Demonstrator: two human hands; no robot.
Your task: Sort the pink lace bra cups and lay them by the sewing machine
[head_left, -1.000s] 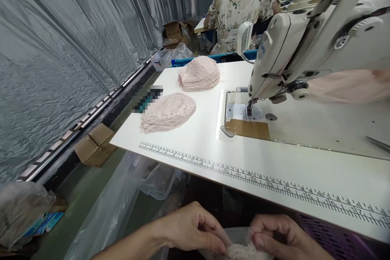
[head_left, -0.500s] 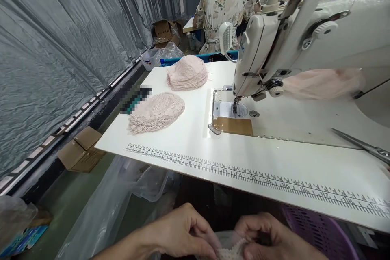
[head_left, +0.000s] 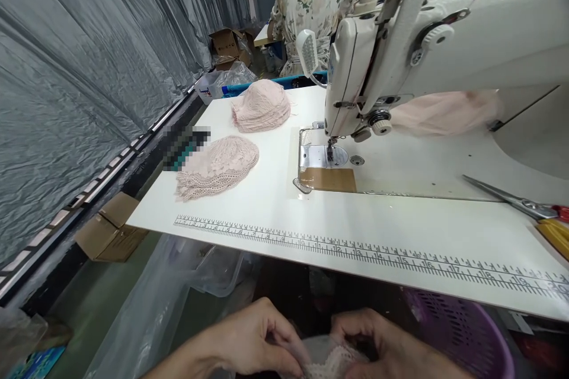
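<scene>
Below the table edge [head_left: 338,260], at the bottom of the view | lace piece [head_left: 331,361]: pale pink, openwork, scalloped, bunched, partly hidden | left hand [head_left: 253,340]: fingers pinched closed on it | right hand [head_left: 384,346]: fingers curled around it | purple basket [head_left: 462,337] noted beside.

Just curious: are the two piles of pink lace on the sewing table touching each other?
Apart. The head view shows bare white table between the near lace pile and the far lace pile.
</scene>
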